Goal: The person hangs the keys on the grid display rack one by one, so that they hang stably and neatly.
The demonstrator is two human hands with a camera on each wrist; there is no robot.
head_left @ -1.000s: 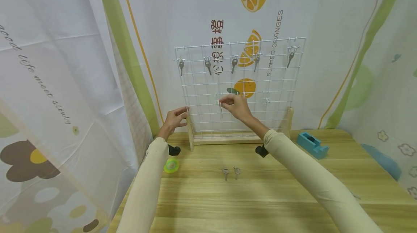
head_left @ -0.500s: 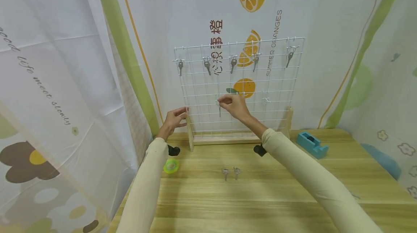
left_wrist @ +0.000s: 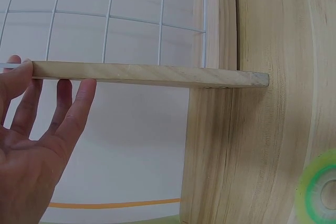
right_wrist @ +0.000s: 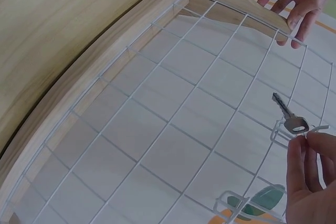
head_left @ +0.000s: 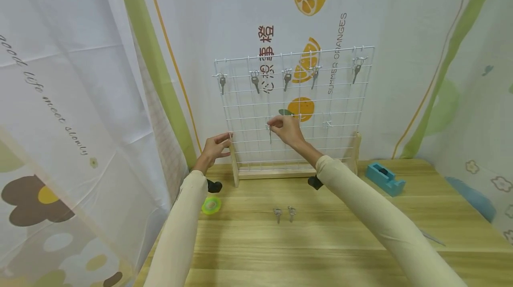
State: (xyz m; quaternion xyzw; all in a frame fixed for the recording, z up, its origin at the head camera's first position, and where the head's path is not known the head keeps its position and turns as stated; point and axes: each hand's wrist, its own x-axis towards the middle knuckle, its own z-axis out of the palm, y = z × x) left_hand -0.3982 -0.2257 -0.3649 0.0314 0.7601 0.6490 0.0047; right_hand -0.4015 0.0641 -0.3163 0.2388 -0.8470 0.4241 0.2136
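A white wire grid (head_left: 248, 100) stands upright in a wooden stand (head_left: 276, 174). My left hand (head_left: 214, 149) grips the stand's left side post (left_wrist: 142, 73), thumb on one side and fingers on the other. With thumb and fingertips, my right hand (head_left: 287, 130) pinches a key (right_wrist: 295, 123) by its ring, beside a white hook (right_wrist: 276, 132) on the grid. The key hangs blade down in the head view; whether its ring is on the hook is hidden by the fingers. Several other keys (head_left: 255, 83) hang on hooks along the grid's top.
Two keys with rings (head_left: 278, 215) lie on the wooden table (head_left: 248, 247). A bare hook (head_left: 327, 124) sits at the grid's right. A green tape roll (head_left: 211, 205) lies at left, a blue tape dispenser (head_left: 385, 180) at right. A thin grey object (head_left: 433, 237) lies near the right sleeve.
My right hand has shifted very slightly left with the key, and its forearm has swung a little left. The left hand keeps its place on the post.
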